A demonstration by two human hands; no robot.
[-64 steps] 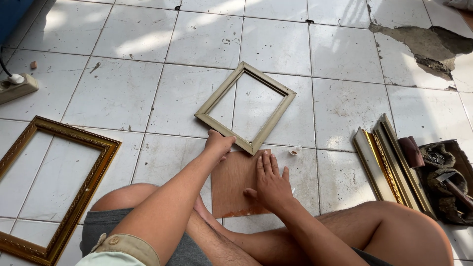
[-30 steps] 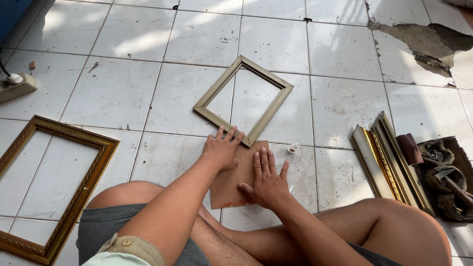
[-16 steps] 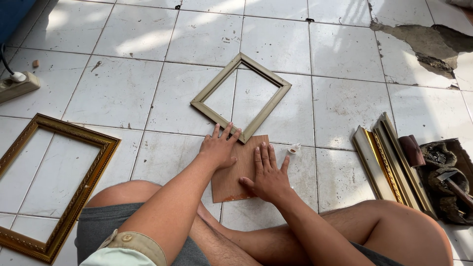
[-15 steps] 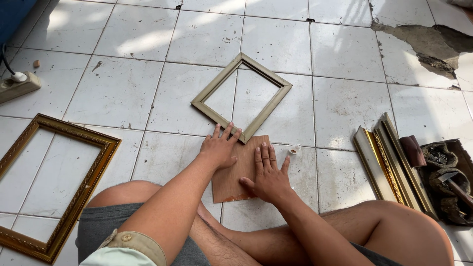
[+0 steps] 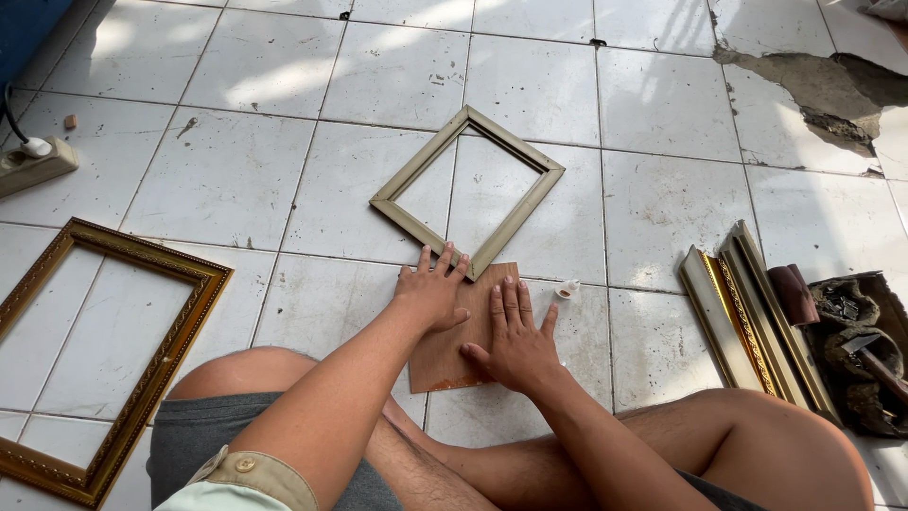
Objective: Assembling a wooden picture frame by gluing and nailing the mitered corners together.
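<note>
We see a flat brown rectangular wooden board [image 5: 452,345] lying on the white tiled floor [image 5: 236,180] just before the crossed legs; the left hand [image 5: 433,293] and right hand [image 5: 515,341] press it, fingers spread flat, gripping nothing; its far edge touches a small pale gold rectangular frame [image 5: 466,189].

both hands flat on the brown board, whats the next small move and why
Probably slide the brown board forward under the small frame: the left hand and right hand press it flat, its far edge meets the frame's near corner, and the frame's opening is bare.
</note>
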